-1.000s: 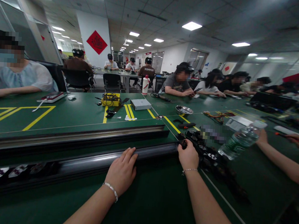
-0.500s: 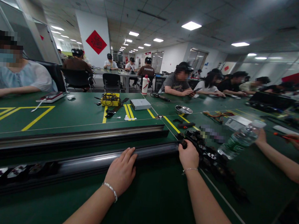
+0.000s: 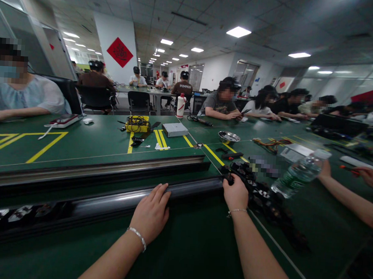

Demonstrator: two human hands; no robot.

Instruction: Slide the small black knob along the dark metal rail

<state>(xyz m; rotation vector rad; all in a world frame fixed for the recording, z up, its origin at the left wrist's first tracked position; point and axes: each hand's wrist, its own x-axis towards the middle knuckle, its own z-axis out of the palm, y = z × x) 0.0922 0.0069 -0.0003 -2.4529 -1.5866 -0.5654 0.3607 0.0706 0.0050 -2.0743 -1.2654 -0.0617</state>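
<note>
A long, glossy black rail (image 3: 107, 198) lies across the green table in front of me, with shiny inserts set in its left end. My left hand (image 3: 152, 213) rests on the rail's middle, fingers stretched out and close together. At the rail's right end, my right hand (image 3: 236, 193) has its thumb and fingers closed around a small black part (image 3: 229, 178), mostly hidden by them. Whether that part is fixed to the rail, I cannot tell. Just right of this hand, several similar black parts (image 3: 265, 197) lie in a row.
Behind the rail lies a second long channel (image 3: 108, 170). A co-worker's hand touches a water bottle (image 3: 301, 174) at right; the other holds an orange-handled tool (image 3: 350, 169). Farther back are a metal bowl (image 3: 228, 137), a grey box (image 3: 175, 129) and a yellow cable-wrapped block (image 3: 138, 124).
</note>
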